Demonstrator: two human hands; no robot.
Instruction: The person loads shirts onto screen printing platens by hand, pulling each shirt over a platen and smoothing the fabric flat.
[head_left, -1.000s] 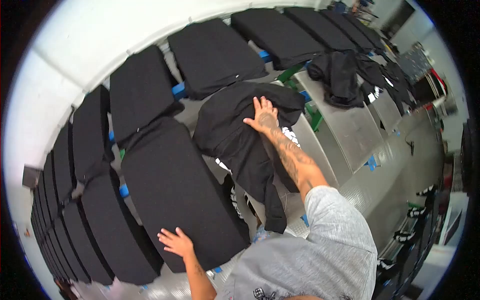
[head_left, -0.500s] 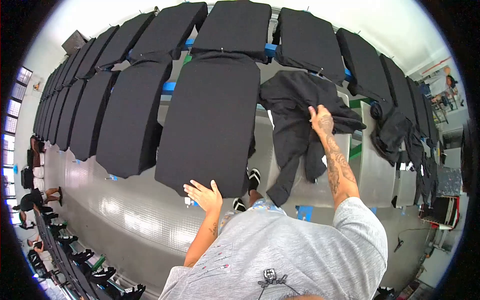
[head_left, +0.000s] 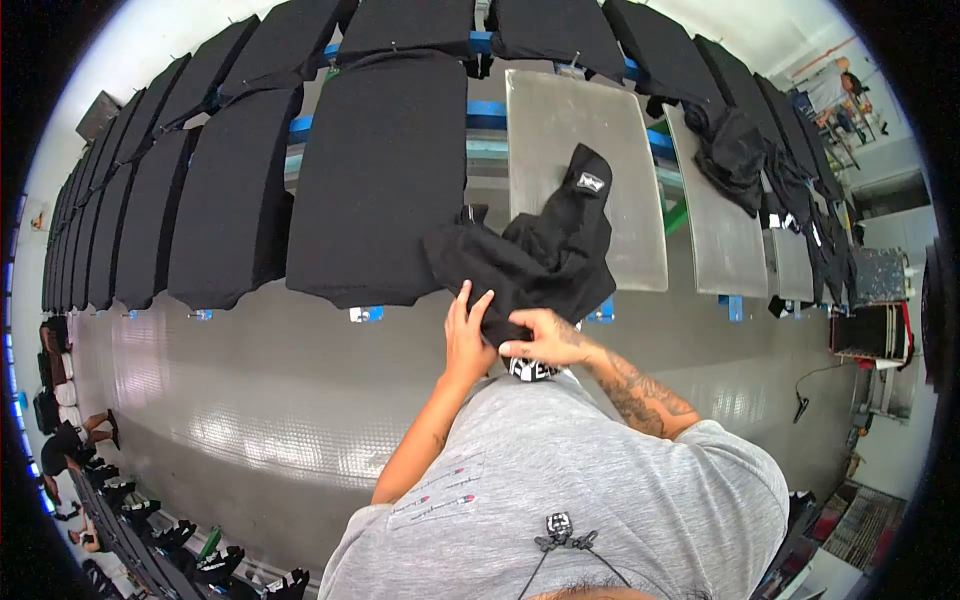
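Pinching a crumpled black cloth garment (head_left: 550, 255) in my right grip (head_left: 547, 338), I cannot tell whether my left grip (head_left: 468, 337), touching it, closes.

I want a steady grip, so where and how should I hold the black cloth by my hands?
Probably pinch its near end, from your body's side: the black cloth bunches there at your left hand and right hand, while its far end stretches away over the metal board.
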